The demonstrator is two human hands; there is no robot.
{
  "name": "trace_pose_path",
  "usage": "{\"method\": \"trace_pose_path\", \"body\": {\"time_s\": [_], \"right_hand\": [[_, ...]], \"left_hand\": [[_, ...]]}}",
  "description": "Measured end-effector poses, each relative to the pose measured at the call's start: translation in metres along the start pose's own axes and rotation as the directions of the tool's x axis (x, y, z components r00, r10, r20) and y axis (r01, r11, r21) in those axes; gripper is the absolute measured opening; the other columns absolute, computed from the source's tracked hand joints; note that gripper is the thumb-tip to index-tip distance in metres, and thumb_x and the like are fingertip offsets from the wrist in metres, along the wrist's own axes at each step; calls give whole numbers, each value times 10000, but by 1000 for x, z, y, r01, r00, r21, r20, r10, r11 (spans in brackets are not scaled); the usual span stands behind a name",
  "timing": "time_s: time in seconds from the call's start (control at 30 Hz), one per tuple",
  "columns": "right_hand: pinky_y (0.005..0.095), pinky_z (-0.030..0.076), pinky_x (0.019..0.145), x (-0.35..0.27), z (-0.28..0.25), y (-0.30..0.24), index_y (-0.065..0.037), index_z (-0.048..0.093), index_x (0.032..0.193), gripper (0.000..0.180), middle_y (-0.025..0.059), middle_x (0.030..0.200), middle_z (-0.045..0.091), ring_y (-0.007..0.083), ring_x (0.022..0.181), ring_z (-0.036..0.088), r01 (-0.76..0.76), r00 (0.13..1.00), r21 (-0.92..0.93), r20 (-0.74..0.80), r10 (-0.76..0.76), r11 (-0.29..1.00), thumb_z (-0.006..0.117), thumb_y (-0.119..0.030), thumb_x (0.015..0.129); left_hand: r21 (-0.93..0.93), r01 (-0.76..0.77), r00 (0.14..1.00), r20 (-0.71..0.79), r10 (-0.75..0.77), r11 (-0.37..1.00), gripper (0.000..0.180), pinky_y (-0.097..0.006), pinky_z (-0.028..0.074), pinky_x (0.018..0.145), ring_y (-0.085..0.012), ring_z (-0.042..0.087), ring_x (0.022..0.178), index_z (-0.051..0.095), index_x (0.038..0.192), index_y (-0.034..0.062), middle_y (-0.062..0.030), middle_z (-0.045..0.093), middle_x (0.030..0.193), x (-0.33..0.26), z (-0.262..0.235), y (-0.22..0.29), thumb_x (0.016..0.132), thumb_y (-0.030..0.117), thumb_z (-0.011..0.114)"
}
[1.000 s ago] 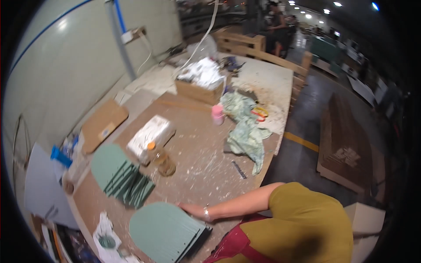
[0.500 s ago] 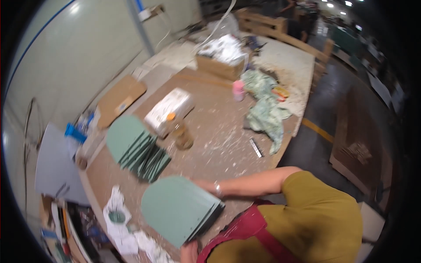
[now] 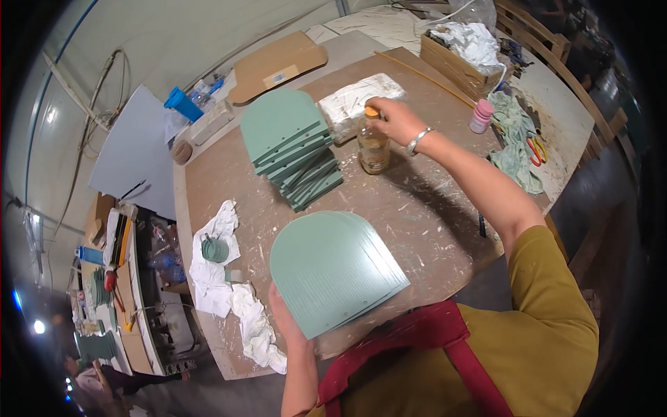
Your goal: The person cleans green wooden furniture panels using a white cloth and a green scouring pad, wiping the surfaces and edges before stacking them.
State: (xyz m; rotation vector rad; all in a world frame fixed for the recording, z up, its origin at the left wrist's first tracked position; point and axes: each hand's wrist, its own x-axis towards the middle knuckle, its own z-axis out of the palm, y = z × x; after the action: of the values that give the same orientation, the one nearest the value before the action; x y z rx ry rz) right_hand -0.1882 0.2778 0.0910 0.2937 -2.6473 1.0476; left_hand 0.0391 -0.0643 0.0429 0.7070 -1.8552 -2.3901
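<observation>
Right hand (image 3: 396, 122), closed atop capped bottle (image 3: 375, 153); left hand (image 3: 285, 317), against green panels (image 3: 332, 267), grip hidden. Apparent step: fetching; next needs steady lift.

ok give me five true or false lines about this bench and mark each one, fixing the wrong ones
1. The right-hand grip is at the top of the bottle. True.
2. The left-hand grip is on the cardboard box. False: it is at the left edge of the front green panels.
3. A pink container stands to the left of the pale green cloth. True.
4. The metal bracelet is on the left wrist. False: it is on the right.
5. The taller green stack stands to the right of the bottle. False: it stands to the left.
</observation>
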Motion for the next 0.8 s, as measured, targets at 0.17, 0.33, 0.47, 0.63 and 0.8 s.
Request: {"method": "trace_pose_path", "body": {"time_s": [0.17,0.33,0.47,0.63,0.8], "right_hand": [[392,499,806,0,-14,21,3,599,1087,323,209,979,647,323,917,638,-46,998,-115,-37,42,992,676,-125,801],[321,498,792,-2,-103,76,20,599,1136,356,147,955,673,191,878,644,-107,989,-117,-112,94,987,674,-166,843],[331,487,777,-9,-122,103,35,585,1115,361,164,936,670,226,882,648,-206,978,-304,-81,190,930,682,-182,844],[367,478,827,-31,-141,152,21,581,1131,364,215,995,656,337,934,640,-274,959,-446,-196,206,852,659,-202,854],[356,471,878,-48,-146,136,-3,557,1214,415,194,1102,645,309,994,625,-281,960,-441,-115,257,853,645,-212,866]], "left_hand": [[-28,-90,995,-53,88,996,345,-283,446,923,-173,531,1117,493,1273,18,-88,544,1236,6,-37,-13,1000,227,454],[-26,-97,972,-219,89,995,304,-285,454,876,-173,533,1087,511,1252,26,-86,553,1237,11,-61,8,998,184,461],[-52,-124,961,-254,107,991,282,-276,452,862,-160,546,1045,522,1229,31,-75,574,1202,20,-72,11,992,176,475],[27,-202,945,-256,202,979,270,-262,443,863,-132,558,1018,539,1209,35,-66,604,1155,20,-83,9,989,182,485],[95,-227,936,-253,244,969,270,-258,441,864,-122,563,1008,549,1203,32,-62,615,1127,16,-84,11,989,186,491]]}}
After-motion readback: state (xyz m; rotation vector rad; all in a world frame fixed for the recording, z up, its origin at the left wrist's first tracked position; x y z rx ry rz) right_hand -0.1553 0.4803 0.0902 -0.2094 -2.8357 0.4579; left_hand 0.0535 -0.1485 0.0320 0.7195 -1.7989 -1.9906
